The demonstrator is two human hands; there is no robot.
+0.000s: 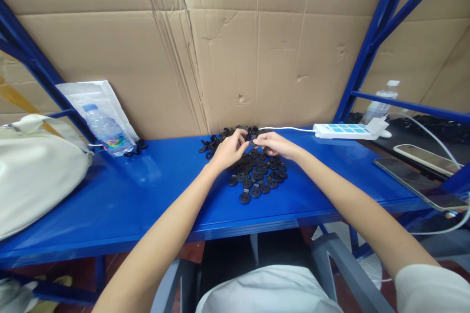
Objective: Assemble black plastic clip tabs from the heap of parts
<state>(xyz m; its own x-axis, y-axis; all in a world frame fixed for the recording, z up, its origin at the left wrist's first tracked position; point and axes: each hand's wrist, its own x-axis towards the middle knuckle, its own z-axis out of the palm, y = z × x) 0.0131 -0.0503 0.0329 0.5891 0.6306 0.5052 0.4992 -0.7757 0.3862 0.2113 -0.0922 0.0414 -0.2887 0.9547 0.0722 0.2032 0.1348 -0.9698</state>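
Black discs (258,174) lie heaped near the middle of the blue table (147,215), below and in front of both hands. Sweeping from the left, I see a pale bag (40,176), its contents hidden, then a tilted clear bottle (105,127) by a whitish pouch (99,92). Next I have a wide stretch of tabletop reaching to the heap, bounded by the table's front edge and the cardboard (238,58) behind. The left hand (231,149) is curled, thumb near forefinger; the right hand (277,145) has its fingertips drawn in. Whether either pinches a disc, I cannot tell. Farther right, more tabletop runs to a white power strip (341,131) and a dark phone (418,181)
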